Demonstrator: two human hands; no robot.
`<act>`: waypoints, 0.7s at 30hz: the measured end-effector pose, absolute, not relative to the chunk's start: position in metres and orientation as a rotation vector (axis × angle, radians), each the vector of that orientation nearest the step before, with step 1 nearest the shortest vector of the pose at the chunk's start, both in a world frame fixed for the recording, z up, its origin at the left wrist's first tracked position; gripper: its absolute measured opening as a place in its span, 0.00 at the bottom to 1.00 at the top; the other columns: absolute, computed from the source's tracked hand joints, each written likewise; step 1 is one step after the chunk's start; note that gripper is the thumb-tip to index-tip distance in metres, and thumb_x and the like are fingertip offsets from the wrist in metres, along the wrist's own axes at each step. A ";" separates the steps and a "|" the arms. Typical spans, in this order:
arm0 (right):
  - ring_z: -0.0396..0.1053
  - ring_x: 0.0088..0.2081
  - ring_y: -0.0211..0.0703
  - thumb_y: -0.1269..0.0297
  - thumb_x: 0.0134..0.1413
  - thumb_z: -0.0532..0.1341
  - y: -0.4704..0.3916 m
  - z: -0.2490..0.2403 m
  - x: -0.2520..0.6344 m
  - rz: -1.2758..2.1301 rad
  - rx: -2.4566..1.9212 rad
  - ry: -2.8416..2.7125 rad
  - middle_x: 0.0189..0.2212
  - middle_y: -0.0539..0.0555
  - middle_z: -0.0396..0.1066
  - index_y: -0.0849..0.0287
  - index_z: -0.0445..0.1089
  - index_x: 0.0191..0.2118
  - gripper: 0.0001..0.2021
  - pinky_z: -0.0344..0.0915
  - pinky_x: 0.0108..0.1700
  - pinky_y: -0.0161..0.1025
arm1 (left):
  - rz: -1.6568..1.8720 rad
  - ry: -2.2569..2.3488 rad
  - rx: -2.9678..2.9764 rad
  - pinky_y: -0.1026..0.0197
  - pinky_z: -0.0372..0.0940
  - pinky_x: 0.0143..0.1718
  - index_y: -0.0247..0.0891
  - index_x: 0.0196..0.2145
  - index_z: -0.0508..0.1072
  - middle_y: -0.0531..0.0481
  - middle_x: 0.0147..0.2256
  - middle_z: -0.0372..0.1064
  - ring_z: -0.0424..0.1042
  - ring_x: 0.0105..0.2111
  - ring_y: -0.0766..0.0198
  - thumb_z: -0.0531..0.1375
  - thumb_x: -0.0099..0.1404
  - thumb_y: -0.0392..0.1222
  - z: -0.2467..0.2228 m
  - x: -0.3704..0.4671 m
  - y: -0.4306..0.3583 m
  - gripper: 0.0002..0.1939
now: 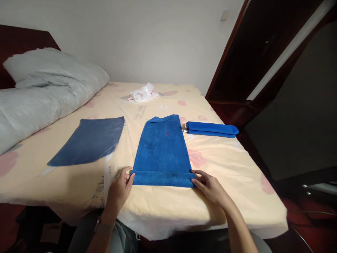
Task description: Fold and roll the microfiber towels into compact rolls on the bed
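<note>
A blue towel [164, 147] lies spread lengthwise on the bed, its near edge turned over into a flat band. My left hand [121, 182] pinches the left end of that band between thumb and fingers. At the band's right end, my right hand [209, 186] grips the other corner the same way. The towel's far edge is uneven, with a small flap turned over. To the right lies a narrow, brighter blue folded cloth [212, 129]. A grey-blue cloth [91, 142] is spread flat on the left.
A crumpled white plastic bag [143, 93] sits farther back on the flowered bed sheet [223, 161]. A grey quilt [50, 88] is heaped at the left by the dark headboard [26, 37]. The bed's right edge drops to a dark floor.
</note>
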State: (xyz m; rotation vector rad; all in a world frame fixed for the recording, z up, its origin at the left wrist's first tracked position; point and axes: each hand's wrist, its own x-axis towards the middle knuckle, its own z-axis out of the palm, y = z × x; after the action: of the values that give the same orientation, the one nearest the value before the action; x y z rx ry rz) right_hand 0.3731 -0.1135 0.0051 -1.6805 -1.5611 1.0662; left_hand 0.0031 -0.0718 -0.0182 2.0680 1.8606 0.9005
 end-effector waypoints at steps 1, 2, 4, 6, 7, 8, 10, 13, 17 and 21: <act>0.73 0.33 0.48 0.52 0.60 0.56 -0.114 0.005 0.374 1.073 -1.677 -1.581 0.30 0.52 0.76 0.57 0.66 0.55 0.22 0.65 0.34 0.39 | 0.878 1.888 2.089 0.62 0.63 0.29 0.41 0.50 0.68 0.55 0.25 0.68 0.72 0.26 0.62 0.54 0.68 0.50 -0.018 0.003 -0.072 0.16; 0.73 0.33 0.48 0.52 0.60 0.56 -0.114 0.005 0.374 1.067 -1.682 -1.596 0.30 0.52 0.76 0.56 0.66 0.56 0.21 0.65 0.34 0.39 | 0.857 1.915 2.115 0.62 0.64 0.30 0.42 0.49 0.68 0.55 0.25 0.69 0.72 0.26 0.61 0.55 0.67 0.50 -0.019 0.003 -0.072 0.16; 0.73 0.32 0.48 0.54 0.60 0.56 -0.112 0.002 0.373 0.989 -1.742 -1.626 0.29 0.51 0.75 0.54 0.66 0.55 0.20 0.65 0.34 0.39 | 0.836 1.945 2.188 0.61 0.65 0.32 0.42 0.47 0.70 0.55 0.26 0.69 0.72 0.28 0.60 0.58 0.66 0.48 -0.020 0.002 -0.071 0.14; 0.73 0.32 0.49 0.55 0.58 0.58 -0.111 0.001 0.371 0.829 -1.855 -1.668 0.29 0.51 0.75 0.51 0.66 0.54 0.19 0.65 0.34 0.40 | 0.873 1.937 2.279 0.59 0.67 0.36 0.41 0.46 0.70 0.52 0.28 0.70 0.73 0.31 0.59 0.60 0.65 0.48 -0.021 -0.002 -0.070 0.14; 0.73 0.34 0.50 0.55 0.57 0.59 -0.111 0.002 0.371 0.732 -1.905 -1.689 0.32 0.51 0.75 0.50 0.66 0.53 0.18 0.65 0.34 0.40 | 0.911 1.920 2.327 0.57 0.68 0.39 0.40 0.46 0.70 0.51 0.31 0.71 0.73 0.33 0.58 0.60 0.65 0.48 -0.020 -0.005 -0.070 0.14; 0.73 0.37 0.51 0.55 0.56 0.60 -0.112 0.005 0.371 0.639 -1.932 -1.708 0.35 0.53 0.74 0.50 0.67 0.52 0.18 0.65 0.35 0.41 | 0.955 1.894 2.376 0.56 0.68 0.41 0.39 0.46 0.71 0.49 0.33 0.72 0.73 0.36 0.57 0.60 0.65 0.47 -0.019 -0.007 -0.069 0.14; 0.71 0.43 0.52 0.56 0.58 0.59 -0.115 0.011 0.372 0.516 -1.876 -1.746 0.43 0.55 0.72 0.50 0.68 0.50 0.15 0.66 0.40 0.42 | 1.025 1.787 2.491 0.53 0.67 0.47 0.40 0.44 0.71 0.47 0.38 0.73 0.73 0.41 0.56 0.59 0.66 0.44 -0.014 -0.013 -0.070 0.10; 0.66 0.53 0.50 0.58 0.61 0.58 -0.120 0.021 0.375 0.592 -1.618 -1.879 0.50 0.55 0.68 0.49 0.69 0.49 0.12 0.65 0.51 0.43 | 0.991 1.498 2.623 0.50 0.64 0.54 0.41 0.44 0.72 0.47 0.41 0.75 0.72 0.47 0.56 0.58 0.66 0.38 -0.003 -0.017 -0.072 0.08; 0.64 0.55 0.51 0.65 0.54 0.62 -0.119 0.017 0.374 0.683 -1.499 -2.072 0.55 0.54 0.66 0.49 0.70 0.51 0.17 0.64 0.55 0.45 | 0.744 1.299 2.607 0.51 0.63 0.57 0.44 0.51 0.71 0.47 0.52 0.71 0.68 0.54 0.55 0.58 0.62 0.35 -0.001 -0.020 -0.074 0.19; 0.68 0.52 0.51 0.66 0.55 0.58 -0.114 0.009 0.370 0.627 -1.570 -1.998 0.51 0.55 0.70 0.52 0.71 0.50 0.16 0.64 0.54 0.47 | 0.728 1.375 2.452 0.53 0.62 0.59 0.43 0.52 0.71 0.48 0.53 0.70 0.68 0.55 0.57 0.55 0.62 0.34 -0.015 -0.023 -0.068 0.20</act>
State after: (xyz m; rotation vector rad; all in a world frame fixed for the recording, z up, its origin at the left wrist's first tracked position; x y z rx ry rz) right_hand 0.3701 -0.1135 0.0090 -1.5702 -1.9982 0.6271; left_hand -0.0233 -0.0677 -0.0145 2.4523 1.3753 0.7276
